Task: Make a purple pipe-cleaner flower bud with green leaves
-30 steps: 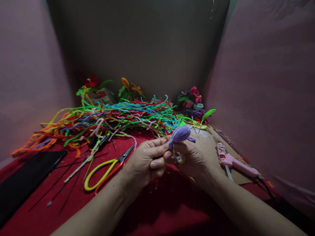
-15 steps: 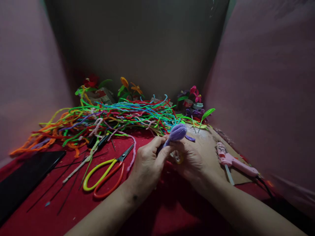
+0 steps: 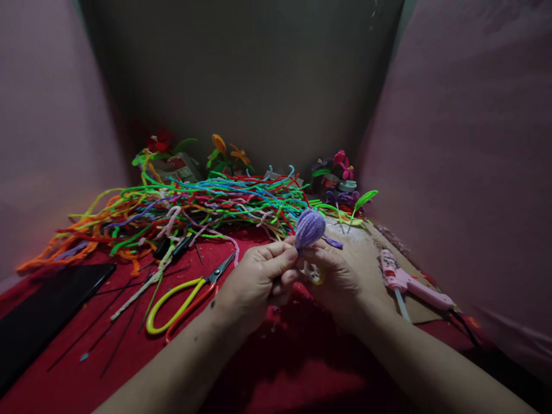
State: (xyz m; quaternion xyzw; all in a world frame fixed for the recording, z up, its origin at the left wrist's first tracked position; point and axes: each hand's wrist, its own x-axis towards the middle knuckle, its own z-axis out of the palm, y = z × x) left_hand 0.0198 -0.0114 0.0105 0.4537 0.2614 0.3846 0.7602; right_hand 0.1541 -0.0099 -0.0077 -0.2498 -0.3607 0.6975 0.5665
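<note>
A purple pipe-cleaner flower bud [image 3: 310, 228] stands upright between my two hands above the red cloth, its rounded loops on top. My left hand [image 3: 263, 273] pinches its narrow base between thumb and fingers. My right hand [image 3: 334, 279] is closed against the other side of the base; the bud and the left fingers partly hide its fingertips. Below the right fingers shows a small white and yellow piece [image 3: 312, 274] that I cannot make out. Just behind the right hand lies a short purple pipe-cleaner strip [image 3: 333, 242].
Scissors with yellow and red handles [image 3: 176, 307] lie left of my hands. Beyond spreads a heap of coloured pipe cleaners [image 3: 224, 201]. A pink glue gun [image 3: 409, 283] rests on the board [image 3: 366, 261] at right. A black flat object [image 3: 52, 319] lies at left.
The purple bud has turned from leaning right to nearly upright, with its rounded side showing. My left hand has rolled and shifted a little, now covering more of the red scissor handle.
</note>
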